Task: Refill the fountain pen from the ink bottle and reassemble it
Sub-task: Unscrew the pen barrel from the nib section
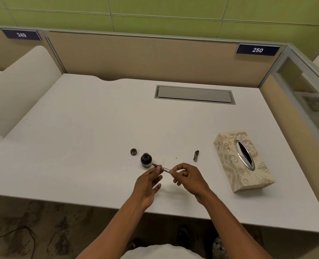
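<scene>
A small dark ink bottle (146, 160) stands open on the white desk (80, 128), with its round cap (133, 151) lying just to its upper left. I hold the fountain pen (161, 168) between both hands, just right of the bottle, its nib end pointing left toward the bottle. My left hand (148, 182) pinches the pen near the nib. My right hand (187, 177) grips the silvery rear part. The pen's dark cap with a clip (196, 156) lies on the desk to the right.
A floral tissue box (239, 161) sits at the right, near the desk's front edge. A grey cable hatch (194, 94) is set into the desk at the back. Partition walls enclose the back and right sides.
</scene>
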A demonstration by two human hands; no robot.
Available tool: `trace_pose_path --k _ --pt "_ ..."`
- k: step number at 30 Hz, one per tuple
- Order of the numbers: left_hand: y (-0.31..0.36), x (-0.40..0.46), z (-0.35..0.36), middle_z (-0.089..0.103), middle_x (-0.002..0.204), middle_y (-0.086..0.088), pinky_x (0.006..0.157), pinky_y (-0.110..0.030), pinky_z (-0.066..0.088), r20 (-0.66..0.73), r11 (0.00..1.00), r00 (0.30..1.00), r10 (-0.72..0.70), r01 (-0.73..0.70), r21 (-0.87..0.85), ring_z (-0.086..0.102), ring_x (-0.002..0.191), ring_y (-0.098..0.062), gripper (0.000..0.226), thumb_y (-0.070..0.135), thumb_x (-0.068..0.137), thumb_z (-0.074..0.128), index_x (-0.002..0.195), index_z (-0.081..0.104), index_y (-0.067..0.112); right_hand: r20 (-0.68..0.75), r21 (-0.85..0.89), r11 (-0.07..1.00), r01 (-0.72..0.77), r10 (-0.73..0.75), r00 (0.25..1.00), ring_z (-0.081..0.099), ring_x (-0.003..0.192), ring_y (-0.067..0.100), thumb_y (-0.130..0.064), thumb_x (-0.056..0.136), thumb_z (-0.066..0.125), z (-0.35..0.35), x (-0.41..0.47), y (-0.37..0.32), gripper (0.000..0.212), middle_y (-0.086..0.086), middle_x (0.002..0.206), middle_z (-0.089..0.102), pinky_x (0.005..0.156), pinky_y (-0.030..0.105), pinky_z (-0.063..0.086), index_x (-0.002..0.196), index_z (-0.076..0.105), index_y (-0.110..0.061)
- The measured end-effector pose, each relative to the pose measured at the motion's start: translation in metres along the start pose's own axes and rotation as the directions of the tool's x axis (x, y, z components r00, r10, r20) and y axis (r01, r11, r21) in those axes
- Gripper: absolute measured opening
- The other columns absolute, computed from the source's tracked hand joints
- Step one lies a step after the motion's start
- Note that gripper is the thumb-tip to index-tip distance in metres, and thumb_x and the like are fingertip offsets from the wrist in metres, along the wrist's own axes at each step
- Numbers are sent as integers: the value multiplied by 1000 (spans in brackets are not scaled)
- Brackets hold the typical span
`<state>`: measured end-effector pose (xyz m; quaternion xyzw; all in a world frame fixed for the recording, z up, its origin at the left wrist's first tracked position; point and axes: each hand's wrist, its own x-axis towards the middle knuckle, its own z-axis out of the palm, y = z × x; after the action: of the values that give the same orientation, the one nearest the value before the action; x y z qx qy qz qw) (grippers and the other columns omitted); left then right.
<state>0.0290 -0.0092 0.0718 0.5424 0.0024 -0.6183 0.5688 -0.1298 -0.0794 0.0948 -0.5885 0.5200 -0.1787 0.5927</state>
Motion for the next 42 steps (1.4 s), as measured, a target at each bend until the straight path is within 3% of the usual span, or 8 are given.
trace_pose_path --k 4,9,15,20,28,33,38,42 --pt "0 -1 1 79 101 2 93 -38 45 -11 1000 1000 8 -8 2 63 108 -20 17 22 86 77 102 78 16 93 -23 997 -68 70 993 63 59 13 -48 106 44 -1 -4 -3 46 10 74 77 68 23 44 101 77 -17" --pt "-1 -1 1 77 106 -1 94 -39 45 -44 1000 999 14 -14 5 62 106 -20 19 22 86 78 104 78 15 24 -10 999 46 -46 999 67 64 12 -30 93 73 -2 -2 2 10 6 73 76 75 33 56 93 76 -21" --pt "-3 -1 3 79 102 1 93 -38 45 -42 1000 999 24 -23 6 62 108 -20 18 22 86 78 103 77 16 58 -5 999 -52 52 997 66 60 14 -48 105 49 -2 -4 2 42 8 72 77 63 19 42 99 77 -16" --pt "-2 -1 1 77 105 0 92 -38 45 -60 1000 998 21 -21 2 62 105 -20 18 22 86 78 103 78 15 4 -27 999 32 -32 999 68 64 12 -27 91 75 -6 -3 7 6 3 70 74 69 28 49 91 76 -21" --pt "1 1 -1 75 108 -2 96 -38 45 -118 998 993 15 -22 -55 61 102 -18 30 21 87 78 115 74 11 1 2 998 59 -59 998 66 66 10 -13 84 79 -18 -1 13 10 4 75 71 63 24 45 91 73 -14" --pt "8 4 -8 75 107 -1 95 -38 46 -164 995 986 12 -28 -96 61 107 -20 19 20 88 77 106 74 14 8 58 998 10 -11 1000 68 73 17 -11 85 79 -36 -1 22 5 6 78 74 65 29 46 85 77 -15" --pt "10 6 -12 74 110 -1 94 -37 45 -185 992 983 13 -35 -118 62 106 -18 27 19 90 75 116 71 13 -169 187 981 -58 90 982 63 78 16 -11 87 78 -50 6 38 5 0 86 76 68 30 46 84 81 -14" --pt "7 7 -10 74 109 -1 93 -37 45 -185 993 983 -1 -20 -116 61 107 -19 26 18 90 75 115 72 12 -349 27 995 -97 100 932 63 84 9 -17 88 78 -45 19 54 3 -4 90 73 68 24 47 86 81 -17"
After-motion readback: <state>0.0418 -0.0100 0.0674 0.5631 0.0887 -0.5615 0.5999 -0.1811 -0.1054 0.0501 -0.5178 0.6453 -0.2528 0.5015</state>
